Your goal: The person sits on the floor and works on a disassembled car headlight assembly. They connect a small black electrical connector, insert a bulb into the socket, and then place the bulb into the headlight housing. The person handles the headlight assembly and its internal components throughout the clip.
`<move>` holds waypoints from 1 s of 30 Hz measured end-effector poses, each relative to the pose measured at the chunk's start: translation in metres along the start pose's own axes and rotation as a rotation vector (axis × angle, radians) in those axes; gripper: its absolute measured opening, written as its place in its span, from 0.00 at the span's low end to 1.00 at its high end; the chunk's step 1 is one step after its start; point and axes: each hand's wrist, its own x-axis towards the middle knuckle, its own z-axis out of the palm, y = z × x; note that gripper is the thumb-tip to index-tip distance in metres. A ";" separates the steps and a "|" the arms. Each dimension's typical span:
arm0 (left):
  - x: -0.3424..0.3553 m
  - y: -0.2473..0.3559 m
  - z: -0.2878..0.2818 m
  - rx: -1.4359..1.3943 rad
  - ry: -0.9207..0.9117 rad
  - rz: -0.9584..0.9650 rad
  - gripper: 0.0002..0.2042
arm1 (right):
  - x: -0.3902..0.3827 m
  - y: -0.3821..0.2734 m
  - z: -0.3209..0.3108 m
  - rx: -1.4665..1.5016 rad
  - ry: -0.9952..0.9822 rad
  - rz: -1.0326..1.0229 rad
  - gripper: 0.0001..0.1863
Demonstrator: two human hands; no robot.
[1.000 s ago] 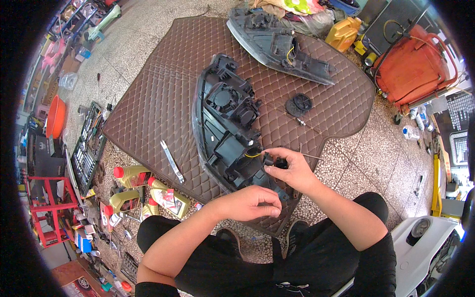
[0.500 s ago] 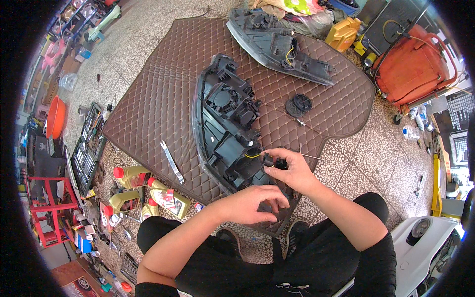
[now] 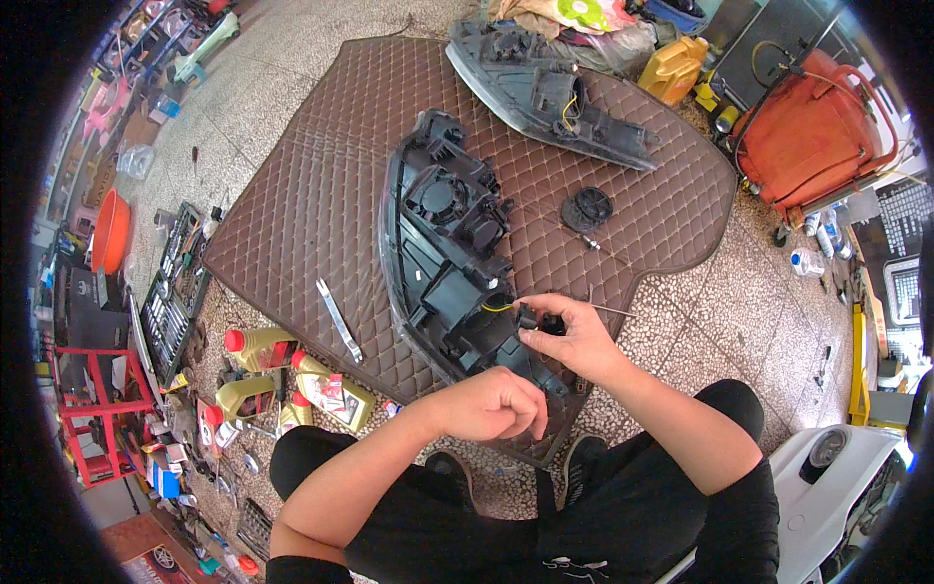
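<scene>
The right hand (image 3: 572,336) pinched a small black plastic piece (image 3: 526,316) near the long black plastic headlight (image 3: 443,238); the left hand (image 3: 496,404) curled, whether around anything I couldn't tell.

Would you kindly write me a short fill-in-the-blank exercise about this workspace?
1. The right hand holds a small part coloured ____.
2. The nearer headlight unit and the farther headlight unit lie on a quilted mat coloured ____.
3. The thin wire between the nearer headlight unit and the right hand is coloured ____.
4. In the picture, the metal strip lies to the ____ of the nearer headlight unit.

Missing words: black; brown; yellow; left.
</scene>
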 end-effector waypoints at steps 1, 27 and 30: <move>0.000 0.000 -0.001 -0.003 -0.001 -0.021 0.04 | 0.000 0.001 0.000 0.002 0.002 0.001 0.22; 0.003 -0.003 0.008 0.166 0.256 -0.113 0.08 | -0.001 0.001 0.002 -0.049 0.022 -0.038 0.22; 0.005 -0.002 0.012 0.097 0.307 -0.073 0.04 | -0.002 0.001 0.001 -0.014 0.005 0.001 0.22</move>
